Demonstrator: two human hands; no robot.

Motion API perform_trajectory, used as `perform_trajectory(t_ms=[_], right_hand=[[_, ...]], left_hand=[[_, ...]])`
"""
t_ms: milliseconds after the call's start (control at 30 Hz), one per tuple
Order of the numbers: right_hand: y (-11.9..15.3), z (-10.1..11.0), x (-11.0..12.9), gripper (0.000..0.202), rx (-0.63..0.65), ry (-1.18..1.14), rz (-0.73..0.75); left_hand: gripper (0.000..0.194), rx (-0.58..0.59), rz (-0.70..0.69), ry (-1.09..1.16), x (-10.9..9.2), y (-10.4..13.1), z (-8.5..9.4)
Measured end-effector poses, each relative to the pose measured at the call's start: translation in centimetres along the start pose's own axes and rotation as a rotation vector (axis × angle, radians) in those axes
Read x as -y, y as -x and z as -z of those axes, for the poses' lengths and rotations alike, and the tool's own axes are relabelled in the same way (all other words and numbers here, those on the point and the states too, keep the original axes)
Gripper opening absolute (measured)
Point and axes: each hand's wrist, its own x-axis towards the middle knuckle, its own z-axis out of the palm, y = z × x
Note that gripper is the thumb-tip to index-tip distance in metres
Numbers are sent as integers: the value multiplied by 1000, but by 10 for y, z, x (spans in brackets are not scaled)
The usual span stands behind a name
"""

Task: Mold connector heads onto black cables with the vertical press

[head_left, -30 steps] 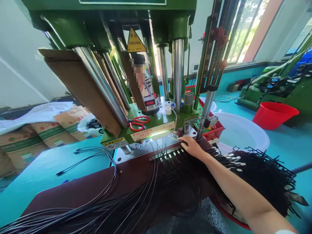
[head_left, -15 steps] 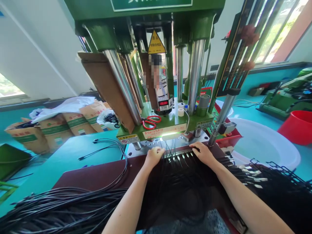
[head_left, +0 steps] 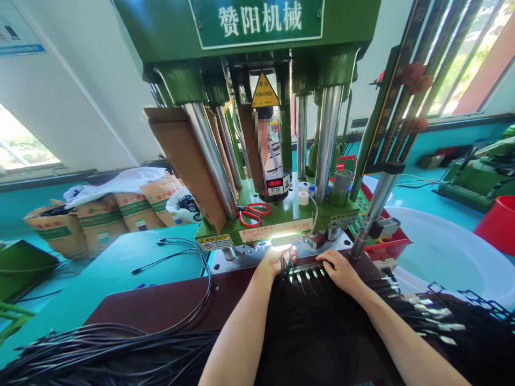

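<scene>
My left hand (head_left: 278, 259) is under the front of the green press, its fingers curled around a bundle of thin black cables (head_left: 287, 265). Just right of it lies a narrow metal bar (head_left: 308, 266), with several pale cable ends (head_left: 309, 275) sticking out along its front side. At the right end of this bar sits my right hand (head_left: 340, 272). Its fingers are bent together against the bar, and what they pinch, if anything, is hidden. A lit strip lamp (head_left: 286, 239) shines on the press right above my left hand.
Red-handled scissors (head_left: 254, 214) lie on the green press plate (head_left: 322, 210). Black cables (head_left: 120, 348) pile up on the brown table (head_left: 161, 292) at left. More cables with pale connectors (head_left: 430, 316) lie at right, near a white tub (head_left: 446, 236). Steel columns (head_left: 330, 139) stand on both sides.
My left hand has moved right and closed around the black cables, which it now gathers together. My right hand stays at the bar's end. The view has tilted up slightly.
</scene>
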Motion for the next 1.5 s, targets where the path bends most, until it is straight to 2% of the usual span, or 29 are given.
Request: perform_trajectory(t_ms=[333, 533, 900, 1267, 1500], right_hand=[[3, 1, -3, 25, 23, -11, -9], [2, 1, -4, 25, 28, -18, -8], [1, 1, -5, 25, 39, -19, 4], [1, 4, 1, 26, 47, -17, -13], [-10, 11, 5, 24, 130, 139, 40]], left_hand=[[5, 30, -51, -25, 4, -3, 5], [8, 29, -64, -26, 5, -5, 6], [1, 32, -85, -25, 4, -1, 3], [4, 43, -88, -56, 3, 2, 2], [9, 55, -100, -65, 2, 4, 1]])
